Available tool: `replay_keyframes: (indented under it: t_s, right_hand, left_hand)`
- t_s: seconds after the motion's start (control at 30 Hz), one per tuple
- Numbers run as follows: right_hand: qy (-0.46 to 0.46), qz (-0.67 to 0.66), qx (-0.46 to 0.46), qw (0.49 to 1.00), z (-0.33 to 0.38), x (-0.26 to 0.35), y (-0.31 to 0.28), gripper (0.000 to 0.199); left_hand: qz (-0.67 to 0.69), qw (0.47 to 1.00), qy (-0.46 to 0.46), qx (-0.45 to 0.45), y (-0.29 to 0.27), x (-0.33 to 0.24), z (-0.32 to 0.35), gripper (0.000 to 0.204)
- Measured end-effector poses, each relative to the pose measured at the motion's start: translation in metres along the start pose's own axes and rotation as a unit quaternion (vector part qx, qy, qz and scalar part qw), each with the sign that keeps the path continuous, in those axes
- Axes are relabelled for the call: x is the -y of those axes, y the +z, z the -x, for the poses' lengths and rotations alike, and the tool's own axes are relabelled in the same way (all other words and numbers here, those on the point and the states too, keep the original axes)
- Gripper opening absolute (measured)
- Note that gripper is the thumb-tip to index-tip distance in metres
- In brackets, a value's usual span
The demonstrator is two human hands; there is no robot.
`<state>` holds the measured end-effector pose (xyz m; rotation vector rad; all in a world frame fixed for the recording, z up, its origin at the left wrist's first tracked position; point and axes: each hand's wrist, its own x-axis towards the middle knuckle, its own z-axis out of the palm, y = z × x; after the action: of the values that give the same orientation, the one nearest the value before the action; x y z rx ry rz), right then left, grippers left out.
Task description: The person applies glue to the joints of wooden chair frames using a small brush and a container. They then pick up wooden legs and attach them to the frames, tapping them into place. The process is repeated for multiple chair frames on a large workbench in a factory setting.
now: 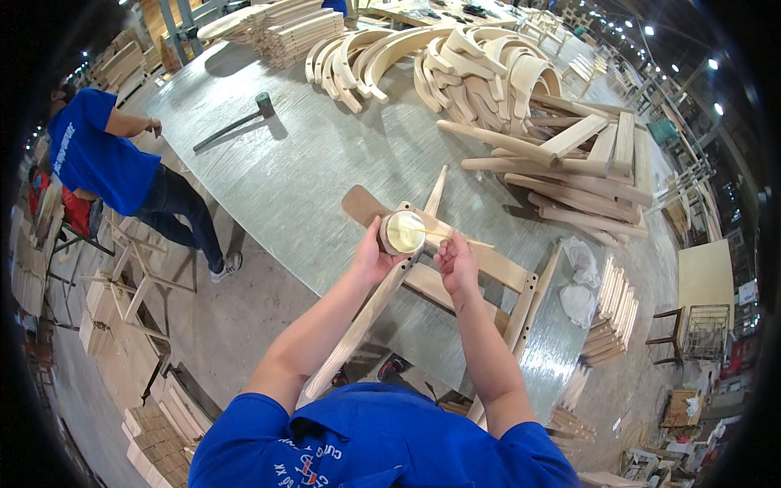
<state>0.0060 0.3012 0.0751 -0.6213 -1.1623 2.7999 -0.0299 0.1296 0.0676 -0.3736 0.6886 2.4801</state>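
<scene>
My left hand (373,257) is wrapped round a round cup (386,236) of pale yellow, creamy glue-like stuff (407,231). In my right hand (457,262) a thin wooden stick (480,242) is pinched, its inner end over the cup. Below both hands a wooden chair frame (506,268) lies on the table, with dark holes at its joints. One long leg (358,342) of it reaches past the table edge toward me. A brown flat piece with a rounded end (363,205) shows beyond the cup, partly hidden.
A mallet (264,104) lies on the grey-green table (301,187). Curved wooden parts (464,69) and straight legs (578,167) are heaped at the far side. Crumpled plastic (579,281) sits at the right edge. A person in blue (110,150) stands beyond the left edge.
</scene>
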Motion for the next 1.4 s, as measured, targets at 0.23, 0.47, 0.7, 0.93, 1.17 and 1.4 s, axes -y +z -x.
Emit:
replay_keyframes:
  t_s: [0.23, 0.47, 0.7, 0.93, 1.17, 1.4]
  right_hand:
    - [-0.243, 0.288, 0.065, 0.924, -0.029, 0.035, 0.031, 0.009]
    - [-0.409, 0.593, 0.09, 0.688, -0.042, 0.03, 0.068, 0.01]
    - [-0.434, 0.654, 0.111, 0.61, -0.056, 0.022, 0.073, 0.008]
    - [-0.431, 0.684, 0.108, 0.579, -0.062, 0.014, 0.074, 0.01]
    - [-0.445, 0.682, 0.096, 0.573, -0.069, 0.022, 0.076, 0.011]
    - [-0.418, 0.701, 0.097, 0.57, -0.079, 0.02, 0.074, 0.011]
  left_hand:
    - [-0.006, 0.994, 0.005, -0.112, -0.047, -0.012, 0.012, 0.047]
    - [-0.001, 0.991, -0.009, -0.135, -0.091, -0.001, 0.076, 0.046]
    - [-0.01, 0.993, -0.027, -0.114, -0.103, -0.002, 0.099, 0.047]
    - [0.003, 0.994, -0.027, -0.103, -0.114, -0.001, 0.095, 0.048]
    - [0.007, 0.994, -0.027, -0.103, -0.112, -0.003, 0.097, 0.049]
    - [-0.022, 0.996, -0.03, -0.078, -0.109, -0.005, 0.099, 0.049]
